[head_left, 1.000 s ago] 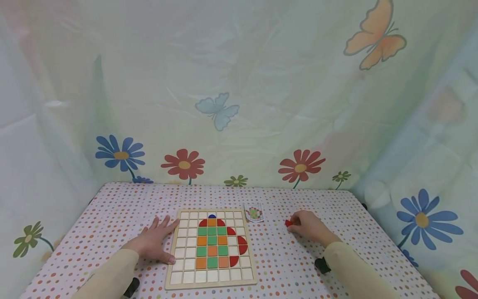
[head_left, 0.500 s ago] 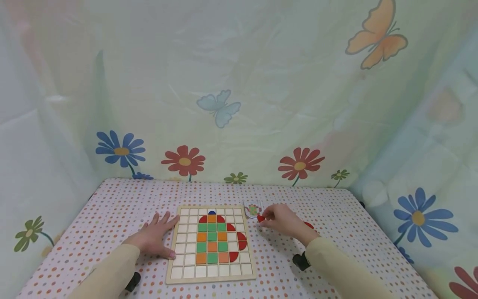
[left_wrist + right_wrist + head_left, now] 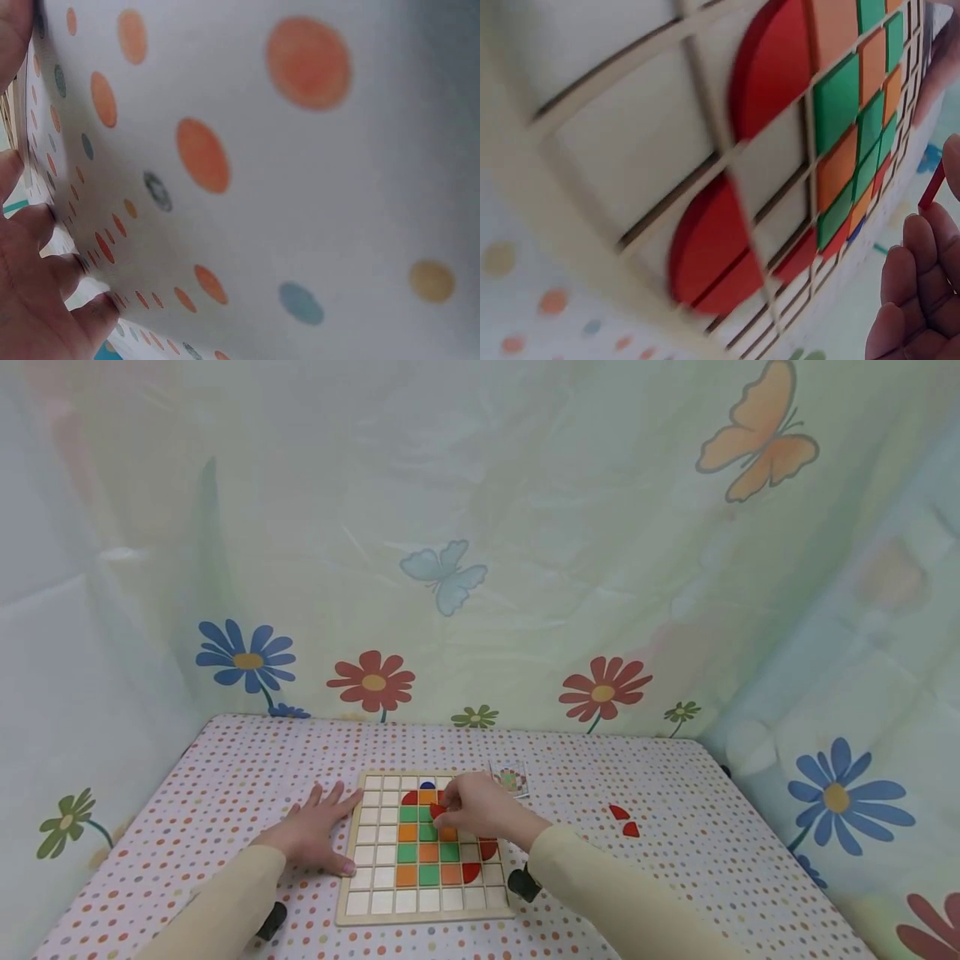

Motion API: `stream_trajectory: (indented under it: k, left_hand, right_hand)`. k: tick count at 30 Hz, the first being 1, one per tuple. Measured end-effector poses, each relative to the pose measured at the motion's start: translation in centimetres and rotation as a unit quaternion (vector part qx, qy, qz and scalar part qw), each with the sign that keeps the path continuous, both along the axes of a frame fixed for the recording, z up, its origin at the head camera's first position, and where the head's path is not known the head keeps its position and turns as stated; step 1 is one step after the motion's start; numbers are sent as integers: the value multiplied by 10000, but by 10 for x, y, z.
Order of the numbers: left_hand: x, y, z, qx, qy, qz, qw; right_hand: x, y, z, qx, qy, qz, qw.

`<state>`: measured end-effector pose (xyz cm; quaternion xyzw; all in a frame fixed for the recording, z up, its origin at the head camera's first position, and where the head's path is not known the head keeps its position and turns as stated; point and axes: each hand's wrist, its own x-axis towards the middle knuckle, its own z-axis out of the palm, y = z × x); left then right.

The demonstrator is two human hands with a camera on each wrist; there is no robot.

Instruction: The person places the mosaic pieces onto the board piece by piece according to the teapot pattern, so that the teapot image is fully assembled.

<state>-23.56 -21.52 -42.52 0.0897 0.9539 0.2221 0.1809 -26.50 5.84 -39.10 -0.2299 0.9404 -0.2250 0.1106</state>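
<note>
A wooden grid board (image 3: 367, 902) lies on the table, its middle cells filled with green, orange and red tiles and one blue piece (image 3: 427, 786). Between thumb and fingertips my right hand (image 3: 487, 806) pinches a red quarter-round tile (image 3: 437, 811), held above the board's green tiles; in the right wrist view the red tile (image 3: 933, 185) shows edge-on. My left hand (image 3: 311, 832) lies with spread fingers at the board's left edge, thumb and a fingertip touching its frame. In the left wrist view, the left hand's fingers (image 3: 37, 289) rest on the dotted cloth.
Two loose red quarter-round tiles (image 3: 625, 820) lie on the dotted tablecloth (image 3: 600, 768) to the right. A small pattern card (image 3: 513, 778) sits at the board's far right corner. A flower-printed curtain (image 3: 525, 527) surrounds the table's back and sides.
My right hand has moved left from the loose tiles, past the card and over the board, carrying the red tile. My left hand stays at the board's left edge.
</note>
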Motion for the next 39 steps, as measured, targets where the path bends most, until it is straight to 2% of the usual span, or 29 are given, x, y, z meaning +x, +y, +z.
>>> stream_trajectory:
  k: [6, 12, 17, 30, 39]
  left_hand:
    - [2, 0, 0, 36, -24, -7, 10000]
    - [2, 2, 5, 33, -24, 41, 10000]
    - [3, 2, 5, 52, 45, -10, 10000]
    - [1, 1, 2, 64, 76, 6, 10000]
    - [1, 2, 4, 81, 39, 58, 9999]
  right_hand:
    - [3, -36, -4, 194, -96, 265, 9994]
    - [7, -72, -4, 726, 0, 327, 9968]
    - [9, -93, -4, 916, -88, 286, 9953]
    - [7, -113, -7, 1647, 279, 364, 9853]
    - [9, -113, -12, 1613, 339, 396, 9855]
